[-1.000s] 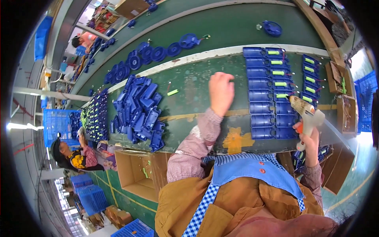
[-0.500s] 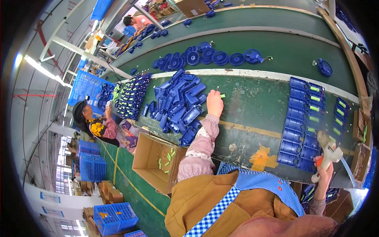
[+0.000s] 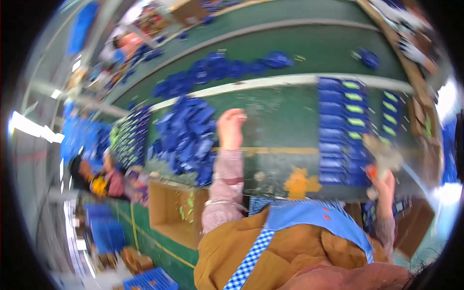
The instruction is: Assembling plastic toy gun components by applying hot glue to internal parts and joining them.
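My left hand hovers over the green worktable, just right of a heap of blue plastic casings. Its fingers are pinched together, with a small pale spot at their tips that blur keeps me from naming. At the right, my right hand grips a whitish glue gun, its nozzle pointing up and left. Near the nozzle are rows of blue casings laid side by side; several in the right column hold light-green cylinders. A shorter column of casings with green cylinders lies farther right.
Across a white ledge, round blue parts lie on a green belt. An open cardboard box with green cylinders stands left of my left arm. Another person works at the far left. A wooden rail bounds the right side.
The whole view has swung, shifting the scene leftward, and is blurred. The green cylinder at my left fingertips no longer shows. My right hand keeps the glue gun beside the casings.
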The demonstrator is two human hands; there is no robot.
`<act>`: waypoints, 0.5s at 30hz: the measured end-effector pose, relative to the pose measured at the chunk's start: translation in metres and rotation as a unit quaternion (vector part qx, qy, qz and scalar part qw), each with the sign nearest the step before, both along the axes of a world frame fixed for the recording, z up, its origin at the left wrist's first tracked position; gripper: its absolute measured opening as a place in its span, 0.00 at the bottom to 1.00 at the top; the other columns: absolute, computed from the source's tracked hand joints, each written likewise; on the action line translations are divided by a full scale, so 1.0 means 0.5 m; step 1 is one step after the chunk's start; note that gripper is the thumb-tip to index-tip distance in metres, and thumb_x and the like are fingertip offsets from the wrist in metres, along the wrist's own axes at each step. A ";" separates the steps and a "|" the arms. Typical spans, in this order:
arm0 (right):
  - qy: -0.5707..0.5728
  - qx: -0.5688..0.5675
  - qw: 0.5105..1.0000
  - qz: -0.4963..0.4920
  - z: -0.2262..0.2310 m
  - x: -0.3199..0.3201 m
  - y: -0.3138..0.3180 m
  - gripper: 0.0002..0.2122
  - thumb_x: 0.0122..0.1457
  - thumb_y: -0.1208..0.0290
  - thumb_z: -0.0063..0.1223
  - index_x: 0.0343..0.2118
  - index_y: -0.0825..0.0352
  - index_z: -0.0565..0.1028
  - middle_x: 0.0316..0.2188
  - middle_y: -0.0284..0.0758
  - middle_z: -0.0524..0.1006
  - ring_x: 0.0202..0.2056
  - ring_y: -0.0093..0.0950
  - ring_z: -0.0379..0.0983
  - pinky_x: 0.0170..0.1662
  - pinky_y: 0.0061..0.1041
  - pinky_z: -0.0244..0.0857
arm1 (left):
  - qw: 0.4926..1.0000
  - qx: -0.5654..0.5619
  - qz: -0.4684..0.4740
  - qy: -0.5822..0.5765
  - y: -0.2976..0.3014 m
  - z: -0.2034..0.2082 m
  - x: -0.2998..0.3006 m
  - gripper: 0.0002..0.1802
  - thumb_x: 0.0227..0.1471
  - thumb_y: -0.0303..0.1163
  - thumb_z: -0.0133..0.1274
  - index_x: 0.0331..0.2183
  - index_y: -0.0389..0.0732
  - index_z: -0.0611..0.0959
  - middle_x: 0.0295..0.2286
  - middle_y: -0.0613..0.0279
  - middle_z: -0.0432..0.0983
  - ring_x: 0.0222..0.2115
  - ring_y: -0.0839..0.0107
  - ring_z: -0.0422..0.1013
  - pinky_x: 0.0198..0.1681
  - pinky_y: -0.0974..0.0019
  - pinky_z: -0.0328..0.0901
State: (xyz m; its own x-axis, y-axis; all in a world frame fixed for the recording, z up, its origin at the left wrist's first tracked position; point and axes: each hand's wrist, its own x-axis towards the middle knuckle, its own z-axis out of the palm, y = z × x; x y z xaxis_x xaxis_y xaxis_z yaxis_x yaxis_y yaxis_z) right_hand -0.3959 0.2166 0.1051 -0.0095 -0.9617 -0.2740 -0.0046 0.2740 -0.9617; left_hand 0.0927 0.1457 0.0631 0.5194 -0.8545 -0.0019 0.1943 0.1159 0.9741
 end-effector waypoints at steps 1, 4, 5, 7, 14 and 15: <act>0.011 -0.007 0.999 0.030 0.004 0.003 -0.011 0.19 0.45 0.73 0.52 0.43 0.70 0.73 0.37 0.34 0.77 0.38 0.22 0.73 0.38 0.20 0.66 | 0.999 0.008 0.001 0.038 0.009 0.017 -0.004 0.09 0.49 0.19 0.51 0.37 0.32 0.77 0.29 0.56 0.77 0.29 0.68 0.75 0.35 0.69 0.71; -0.015 -0.022 0.997 0.077 0.005 0.022 -0.030 0.16 0.43 0.77 0.50 0.39 0.70 0.74 0.34 0.32 0.76 0.35 0.21 0.70 0.41 0.21 0.63 | 0.989 -0.028 -0.053 0.134 0.030 0.017 -0.001 0.11 0.50 0.19 0.52 0.38 0.35 0.75 0.33 0.54 0.76 0.31 0.66 0.75 0.34 0.69 0.71; -0.035 -0.057 0.995 0.071 -0.003 0.028 -0.031 0.15 0.43 0.78 0.49 0.38 0.70 0.73 0.35 0.33 0.76 0.36 0.20 0.70 0.40 0.19 0.62 | 0.986 0.004 -0.053 0.160 0.023 0.018 -0.011 0.09 0.51 0.19 0.53 0.36 0.38 0.75 0.33 0.53 0.77 0.27 0.70 0.74 0.30 0.72 0.69; -0.055 -0.030 0.996 0.063 0.003 0.029 -0.030 0.15 0.43 0.81 0.48 0.38 0.71 0.72 0.36 0.33 0.76 0.36 0.20 0.70 0.41 0.19 0.63 | 0.980 0.042 -0.088 0.173 0.009 0.022 -0.042 0.06 0.52 0.21 0.54 0.33 0.42 0.75 0.34 0.53 0.78 0.24 0.74 0.72 0.26 0.74 0.67; -0.022 -0.017 0.998 0.058 -0.004 0.017 -0.023 0.14 0.41 0.79 0.50 0.36 0.72 0.75 0.33 0.30 0.76 0.33 0.18 0.68 0.37 0.18 0.62 | 0.974 0.066 -0.175 0.127 -0.009 0.033 -0.175 0.09 0.52 0.25 0.56 0.26 0.45 0.72 0.28 0.51 0.79 0.15 0.77 0.68 0.16 0.77 0.59; -0.021 -0.017 0.998 0.059 -0.006 0.015 -0.024 0.14 0.41 0.79 0.50 0.36 0.72 0.75 0.33 0.30 0.76 0.33 0.18 0.68 0.37 0.18 0.62 | 0.971 0.059 -0.193 0.128 -0.008 0.030 -0.186 0.09 0.53 0.26 0.56 0.25 0.45 0.72 0.27 0.51 0.79 0.15 0.77 0.68 0.16 0.77 0.59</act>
